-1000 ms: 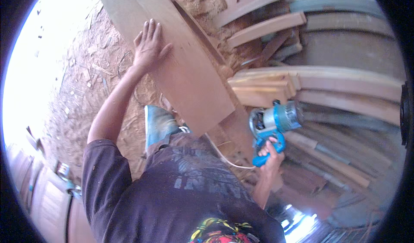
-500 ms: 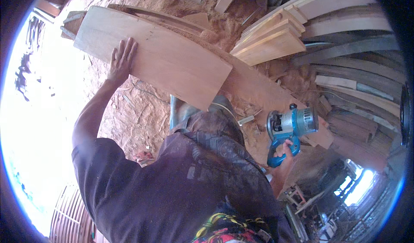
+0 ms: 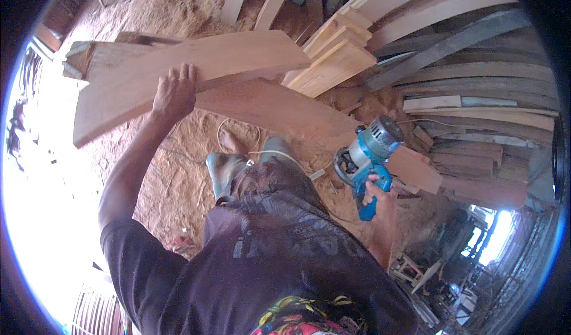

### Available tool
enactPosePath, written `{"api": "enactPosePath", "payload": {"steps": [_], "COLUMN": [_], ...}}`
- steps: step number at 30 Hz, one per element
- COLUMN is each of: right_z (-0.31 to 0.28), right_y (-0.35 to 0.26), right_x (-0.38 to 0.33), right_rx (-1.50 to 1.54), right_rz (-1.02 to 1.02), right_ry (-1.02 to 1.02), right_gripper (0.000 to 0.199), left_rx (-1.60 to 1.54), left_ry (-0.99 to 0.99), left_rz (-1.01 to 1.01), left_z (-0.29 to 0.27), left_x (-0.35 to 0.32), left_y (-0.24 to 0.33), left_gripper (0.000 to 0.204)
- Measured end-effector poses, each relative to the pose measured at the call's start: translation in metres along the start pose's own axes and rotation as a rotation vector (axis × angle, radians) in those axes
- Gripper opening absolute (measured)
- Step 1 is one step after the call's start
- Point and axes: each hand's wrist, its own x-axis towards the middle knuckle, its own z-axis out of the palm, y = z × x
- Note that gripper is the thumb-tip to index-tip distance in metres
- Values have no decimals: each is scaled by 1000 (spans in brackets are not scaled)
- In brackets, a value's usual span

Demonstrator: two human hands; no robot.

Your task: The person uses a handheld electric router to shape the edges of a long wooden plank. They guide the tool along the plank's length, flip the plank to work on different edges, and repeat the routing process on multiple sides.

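Since half a second ago, the curved wooden plank has swung further toward nine o'clock and now lies almost level across the upper left of my view. From my remote seat I see the left hand pressed onto its near edge, fingers curled over the top face and gripping it, arm stretched out toward eleven o'clock. The right hand hangs low at three o'clock, closed tight around the blue handle of a power router, whose grey motor cap points up toward one o'clock. A pale cord runs from near the router across the sawdust floor by my feet. Stacked boards lie at twelve o'clock, just past the plank's far end, and more curved timber piles up toward two o'clock.
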Motion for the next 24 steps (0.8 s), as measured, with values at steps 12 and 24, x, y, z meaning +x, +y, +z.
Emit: {"api": "enactPosePath", "payload": {"steps": [12,24], "right_z": [-32,-37], "right_y": [12,-9], "right_x": [12,9], "right_rx": [-99,-173], "right_rz": [10,37], "right_ry": [9,-112], "right_gripper": [22,24], "left_rx": [-539,-601], "left_ry": [-93,144], "left_rz": [-323,-1050], "left_z": [-72,175], "left_x": [-43,-200], "left_y": [-24,-159], "left_gripper": [41,122]}}
